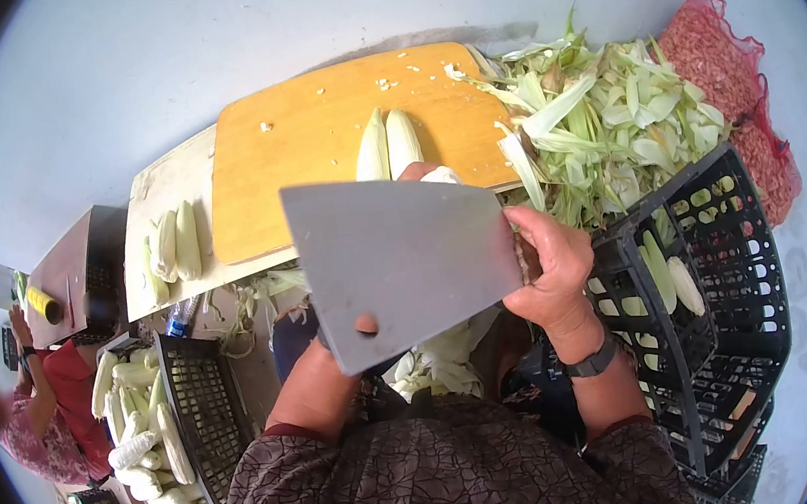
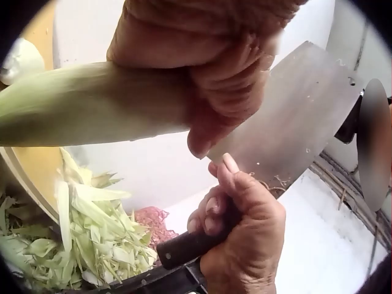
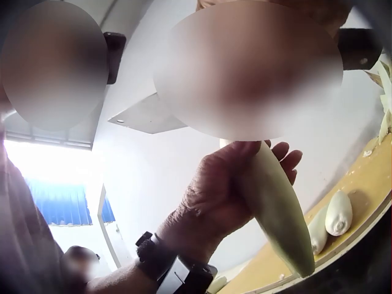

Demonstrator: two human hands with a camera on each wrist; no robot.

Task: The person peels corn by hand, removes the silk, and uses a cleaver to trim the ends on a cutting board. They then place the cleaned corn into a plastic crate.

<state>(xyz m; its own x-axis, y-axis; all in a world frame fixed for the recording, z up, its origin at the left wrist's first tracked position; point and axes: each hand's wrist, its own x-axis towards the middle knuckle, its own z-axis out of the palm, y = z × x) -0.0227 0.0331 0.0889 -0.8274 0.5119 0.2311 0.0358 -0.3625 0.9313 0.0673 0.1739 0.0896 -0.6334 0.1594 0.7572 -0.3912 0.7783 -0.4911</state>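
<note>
A broad cleaver (image 1: 405,262) fills the middle of the head view, its handle (image 2: 190,244) in my right hand (image 1: 556,259), fingers curled round it. My left hand (image 2: 202,61) grips a green-husked corn cob (image 2: 92,104) by one end; in the head view the blade hides most of that hand and the cob. The right wrist view shows the left hand (image 3: 211,190) round the same cob (image 3: 275,214), which points down and away from the blade. Two cobs (image 1: 386,144) lie side by side on the orange board (image 1: 310,133) beyond the blade.
Loose husks (image 1: 616,108) are heaped right of the board, beside a red mesh sack (image 1: 715,57). A black crate (image 1: 731,334) holding cobs stands at right; another crate (image 1: 204,404) and piled cobs (image 1: 145,431) are at left. Several cobs (image 1: 186,242) lie left of the board. A person (image 1: 45,422) is at far left.
</note>
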